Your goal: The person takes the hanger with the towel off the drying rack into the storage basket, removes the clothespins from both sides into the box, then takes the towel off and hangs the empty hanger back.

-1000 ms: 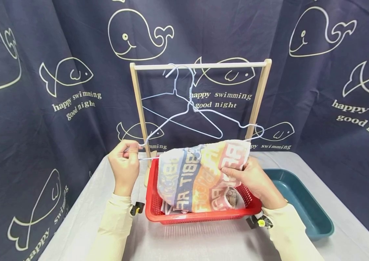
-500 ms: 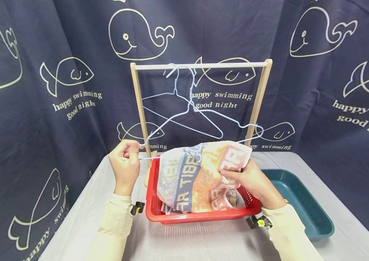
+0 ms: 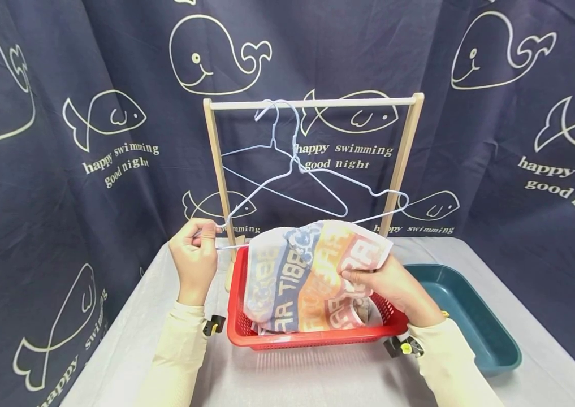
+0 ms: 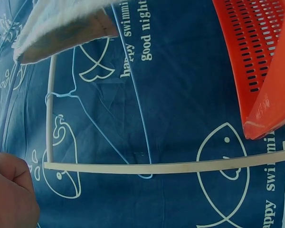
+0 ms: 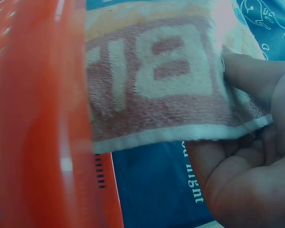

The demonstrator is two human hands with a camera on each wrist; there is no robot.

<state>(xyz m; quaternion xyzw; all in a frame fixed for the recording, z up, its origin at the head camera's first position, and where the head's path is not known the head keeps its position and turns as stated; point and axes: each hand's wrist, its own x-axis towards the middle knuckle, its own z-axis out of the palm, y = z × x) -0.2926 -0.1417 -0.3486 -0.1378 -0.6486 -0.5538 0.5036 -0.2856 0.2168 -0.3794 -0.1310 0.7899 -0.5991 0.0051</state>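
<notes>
My left hand (image 3: 195, 263) grips the left end of a pale blue wire hanger (image 3: 294, 141), whose hook is over the rack's top bar. Draped over the hanger's lower bar is a small striped towel (image 3: 292, 282) with lettering in blue, orange and pink. The right hand (image 3: 401, 289) pinches the towel's right edge between thumb and fingers, seen close up in the right wrist view. Its lower end hangs into a red perforated basket (image 3: 318, 339). In the left wrist view, only part of the left hand (image 4: 12, 190) shows.
A wooden rack (image 3: 358, 102) with a white top bar stands behind the basket. Another wire hanger (image 3: 246, 149) hangs on it, behind the first. More cloth lies in the basket beneath the towel. To the right sits a teal tray (image 3: 480, 330).
My right hand has drawn the towel's right side slightly down, and its upper edge has slid left along the bar, baring more wire. The hanger shifted slightly left. The left hand has stayed put.
</notes>
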